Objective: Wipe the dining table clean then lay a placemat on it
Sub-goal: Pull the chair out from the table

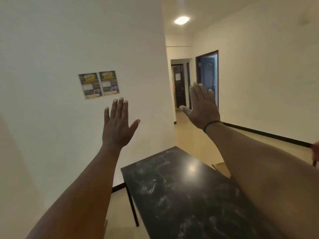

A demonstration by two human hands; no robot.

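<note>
A black dining table [181, 192] with a glossy top fills the lower middle of the head view; pale white smears and streaks cover its surface. Both my arms are stretched forward and raised above it. My left hand [117, 125] is held up in front of the white wall with fingers straight and spread, holding nothing. My right hand [202, 106] is raised before the corridor, fingers straight and together, also holding nothing; a dark band circles its wrist. No cloth or placemat is in view.
Two posters [99, 84] hang on the white wall to the left. A corridor with dark doors [208, 78] runs ahead on the right. A brown cardboard piece [220, 165] lies on the tiled floor beyond the table's right edge.
</note>
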